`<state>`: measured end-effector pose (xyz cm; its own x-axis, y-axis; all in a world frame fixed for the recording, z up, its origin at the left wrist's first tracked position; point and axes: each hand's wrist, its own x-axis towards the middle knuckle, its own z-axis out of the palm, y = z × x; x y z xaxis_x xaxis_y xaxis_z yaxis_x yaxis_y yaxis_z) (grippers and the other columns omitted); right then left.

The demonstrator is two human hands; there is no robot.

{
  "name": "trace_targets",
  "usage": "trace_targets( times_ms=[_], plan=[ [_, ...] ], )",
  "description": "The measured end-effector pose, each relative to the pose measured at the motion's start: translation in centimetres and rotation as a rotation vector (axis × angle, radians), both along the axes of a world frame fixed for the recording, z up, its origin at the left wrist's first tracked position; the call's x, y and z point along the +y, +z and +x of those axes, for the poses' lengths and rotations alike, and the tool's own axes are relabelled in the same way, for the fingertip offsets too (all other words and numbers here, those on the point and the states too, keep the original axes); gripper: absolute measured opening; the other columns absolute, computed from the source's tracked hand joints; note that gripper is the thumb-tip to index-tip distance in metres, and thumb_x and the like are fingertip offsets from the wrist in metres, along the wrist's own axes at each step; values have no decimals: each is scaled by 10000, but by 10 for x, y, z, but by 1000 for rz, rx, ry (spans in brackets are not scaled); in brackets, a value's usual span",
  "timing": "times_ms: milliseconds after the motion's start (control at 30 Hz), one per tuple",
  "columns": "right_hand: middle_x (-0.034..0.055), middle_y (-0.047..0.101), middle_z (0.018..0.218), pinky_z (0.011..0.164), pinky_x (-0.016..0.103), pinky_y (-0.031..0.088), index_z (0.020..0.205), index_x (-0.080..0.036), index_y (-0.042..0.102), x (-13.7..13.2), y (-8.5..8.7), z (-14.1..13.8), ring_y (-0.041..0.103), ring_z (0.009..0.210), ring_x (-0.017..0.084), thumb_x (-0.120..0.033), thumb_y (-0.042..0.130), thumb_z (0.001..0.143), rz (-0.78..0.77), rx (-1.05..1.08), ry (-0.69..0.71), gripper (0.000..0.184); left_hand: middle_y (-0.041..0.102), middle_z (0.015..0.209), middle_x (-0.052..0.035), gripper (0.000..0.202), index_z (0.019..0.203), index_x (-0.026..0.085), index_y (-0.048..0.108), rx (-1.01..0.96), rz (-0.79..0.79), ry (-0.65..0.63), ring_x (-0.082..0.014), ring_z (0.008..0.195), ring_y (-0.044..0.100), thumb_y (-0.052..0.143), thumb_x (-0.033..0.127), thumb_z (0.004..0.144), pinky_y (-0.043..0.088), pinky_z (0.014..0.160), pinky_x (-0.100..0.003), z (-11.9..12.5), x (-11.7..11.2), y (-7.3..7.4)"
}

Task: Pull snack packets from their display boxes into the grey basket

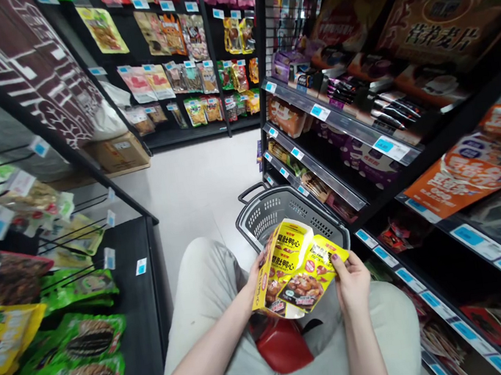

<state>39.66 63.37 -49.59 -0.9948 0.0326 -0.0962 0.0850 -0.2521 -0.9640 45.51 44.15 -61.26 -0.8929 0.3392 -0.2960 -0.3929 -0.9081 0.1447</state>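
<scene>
Both hands hold yellow snack packets (294,266) over my lap, in front of a grey shopping basket (276,210). My left hand (256,276) grips the left edge of the packets, fingers wrapped behind them. My right hand (351,279) pinches the right edge of the front packet, thumb on top. The packets show red print and a picture of brown food. A red object (283,344) lies on my lap just beneath them. My knees in light trousers (207,279) are bent, as if crouching or sitting in the aisle.
Black shelves stand on both sides of a narrow aisle. Green and yellow snack bags (81,339) hang on pegs at the left. Boxes and packets with blue price tags (383,145) fill the right shelves. A cardboard box (119,150) sits on the pale floor farther back.
</scene>
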Motion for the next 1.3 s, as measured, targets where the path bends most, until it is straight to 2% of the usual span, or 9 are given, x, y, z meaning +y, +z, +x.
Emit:
trace_targets(
  times_ms=[200, 300, 667, 800, 1000, 1100, 1200, 1300],
  plan=[
    [17, 666, 606, 522, 263, 479, 681, -168, 645, -2, 6, 0, 571, 539, 149, -490, 852, 520, 99, -23, 37, 415, 715, 1124, -154, 668, 1328, 80, 565, 5, -28, 1, -295, 1127, 644, 382, 561, 904, 358, 1091, -439, 2, 1, 1],
    [22, 674, 601, 509, 279, 492, 699, -173, 649, -3, 7, 0, 585, 522, 162, -502, 846, 521, 94, -39, 67, 422, 713, 1130, -151, 650, 1346, 87, 550, 10, -29, 13, -291, 1122, 648, 381, 538, 909, 364, 1086, -434, 2, 1, 2],
    [15, 683, 604, 521, 290, 511, 682, -178, 643, -2, -3, -4, 614, 537, 177, -485, 862, 480, 112, -90, 80, 428, 723, 1093, -159, 655, 1329, 63, 561, -31, -39, 13, -289, 1094, 660, 363, 532, 916, 390, 1062, -419, 2, 0, 1],
    [15, 695, 627, 541, 293, 516, 727, -174, 664, -2, -5, -4, 619, 550, 177, -451, 876, 474, 84, -113, 81, 431, 723, 1097, -155, 645, 1337, 69, 555, -54, -24, 11, -287, 1107, 655, 351, 521, 925, 384, 1069, -422, 2, -1, -1],
    [23, 697, 640, 593, 321, 532, 756, -171, 672, -4, -2, -2, 630, 583, 187, -433, 897, 458, -52, -156, 110, 456, 719, 1109, -158, 653, 1333, 79, 560, -44, -16, -4, -297, 1128, 644, 362, 545, 920, 377, 1075, -433, 1, -1, -4],
    [18, 681, 656, 567, 296, 516, 752, -175, 652, -5, 1, -2, 612, 578, 163, -431, 884, 508, -172, -174, 135, 422, 713, 1126, -160, 668, 1335, 77, 551, -21, -13, -14, -298, 1131, 641, 377, 563, 911, 362, 1088, -449, 1, -1, -5],
    [-50, 553, 566, 421, 207, 404, 734, -203, 603, -3, 3, -1, 488, 463, 93, -381, 825, 628, -393, -194, 189, 303, 695, 1163, -177, 721, 1327, 58, 549, 25, 8, -58, -312, 1139, 634, 397, 607, 886, 341, 1101, -469, 2, -1, -5],
    [-95, 390, 524, 332, 185, 273, 779, -228, 576, 5, 5, 5, 304, 367, 67, -303, 706, 731, -573, -195, 232, 157, 697, 1155, -179, 729, 1312, 48, 558, 37, 9, -69, -318, 1129, 639, 403, 615, 881, 334, 1103, -475, 3, -1, -5]
  ],
)
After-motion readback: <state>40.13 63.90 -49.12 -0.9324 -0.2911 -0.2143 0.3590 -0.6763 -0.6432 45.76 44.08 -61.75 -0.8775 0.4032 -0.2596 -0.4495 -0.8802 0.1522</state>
